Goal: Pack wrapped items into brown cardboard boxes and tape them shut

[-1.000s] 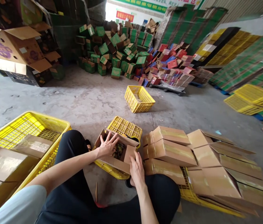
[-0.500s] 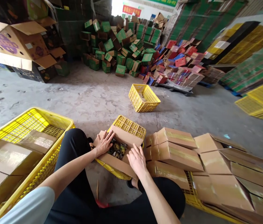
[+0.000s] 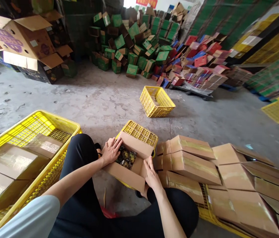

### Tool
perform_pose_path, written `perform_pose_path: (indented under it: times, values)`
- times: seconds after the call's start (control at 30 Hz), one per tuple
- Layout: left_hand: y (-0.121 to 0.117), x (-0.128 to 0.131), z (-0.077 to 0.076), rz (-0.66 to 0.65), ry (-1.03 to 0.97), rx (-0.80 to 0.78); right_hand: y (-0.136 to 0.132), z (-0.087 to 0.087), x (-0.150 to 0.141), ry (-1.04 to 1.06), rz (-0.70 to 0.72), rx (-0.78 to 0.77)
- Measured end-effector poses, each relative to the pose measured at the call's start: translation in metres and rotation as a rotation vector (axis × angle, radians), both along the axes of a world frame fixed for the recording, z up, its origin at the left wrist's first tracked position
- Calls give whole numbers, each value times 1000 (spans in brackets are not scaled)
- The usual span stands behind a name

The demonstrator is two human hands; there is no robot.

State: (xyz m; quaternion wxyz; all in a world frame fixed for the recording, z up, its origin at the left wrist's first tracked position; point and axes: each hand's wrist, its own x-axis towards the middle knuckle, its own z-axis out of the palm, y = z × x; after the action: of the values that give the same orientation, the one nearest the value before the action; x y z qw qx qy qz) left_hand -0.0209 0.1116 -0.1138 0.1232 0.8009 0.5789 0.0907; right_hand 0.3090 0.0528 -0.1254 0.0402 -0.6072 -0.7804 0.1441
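An open cardboard box (image 3: 126,172) rests tilted on an upturned yellow crate (image 3: 141,132) between my knees. Inside it lie several dark, shiny wrapped pieces (image 3: 126,157) with yellowish patches; what they are I cannot make out. My left hand (image 3: 111,151) lies on the box's left end, fingers stretched out and spread over the flap. At the opposite end, my right hand (image 3: 151,172) has its fingers close together at the right flap (image 3: 143,170), holding it at its edge. The long flaps stand out to front and back.
At left stands a large yellow crate (image 3: 76,127) with taped boxes (image 3: 13,162) in it. Taped cartons (image 3: 193,165) are stacked at right. Ahead on the floor sits a smaller yellow crate (image 3: 157,102). Farther back are heaps of green boxes (image 3: 131,69) and red boxes (image 3: 200,61).
My right hand has shifted from over the right end to the flap's outer side, and that flap now stands outward. My left hand stays on the left end. The view has turned slightly.
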Motion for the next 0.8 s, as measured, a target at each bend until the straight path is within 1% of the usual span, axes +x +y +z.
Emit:
perform_pose_path:
  times: [0.07, 0.13, 0.2, 0.27, 0.33, 0.4, 0.47, 0.53, 0.6, 0.67, 0.73, 0.8]
  values:
    - [1, -1, -1, -4, -12, 4, 0, 0, 0, 41, -3, 86]
    - [2, -1, -2, -9, -19, 3, 3, 9, -7, 81, -26, 178]
    - [3, -1, -1, -16, -19, 25, 7, 21, -22, 147, -31, 207]
    - [5, -1, 1, -50, -32, 76, 13, 31, -44, 165, -31, 117]
    - [8, 1, 7, -131, -77, 113, 21, 36, -69, 132, -22, -42]
    - [12, 1, 14, -214, -119, 110, 32, 35, -93, 91, 19, -163]
    - [21, -1, 21, -253, -125, 87, 44, 31, -113, 75, 67, -218]
    - [31, -7, 24, -265, -106, 52, 55, 25, -125, 60, 114, -256]
    - [41, -17, 23, -287, -96, -3, 61, 22, -125, 29, 148, -293]
    - [48, -27, 18, -317, -93, -73, 59, 22, -114, -12, 153, -308]
    - [47, -34, 12, -340, -76, -127, 53, 27, -95, -56, 136, -296]
    - [42, -34, 11, -343, -43, -131, 44, 35, -78, -100, 116, -279]
